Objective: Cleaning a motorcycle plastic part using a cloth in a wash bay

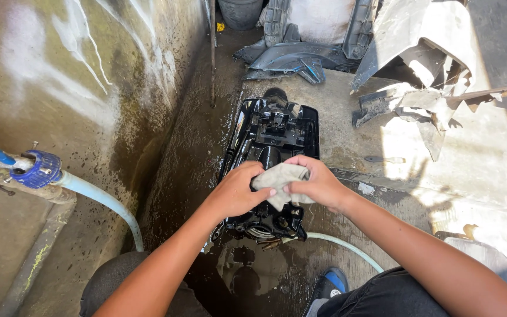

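At the centre of the frame both hands grip a grey-beige rag [281, 182]: the left hand [239, 191] closes on its left side, the right hand [318, 182] on its right, and the cloth bunches between them. Under the rag lies a black plastic part [272, 132], wet and glossy, lengthwise on the wet concrete floor [347, 138]. A pale hose [104, 202] runs from a blue tap fitting [37, 169] at the left edge down along the stained wall [60, 70] and reappears near the lower centre. Grey panels [300, 58] lie at the upper centre, torn pale ones [429, 100] at the upper right. A blue shoe [330, 285] shows at the bottom.
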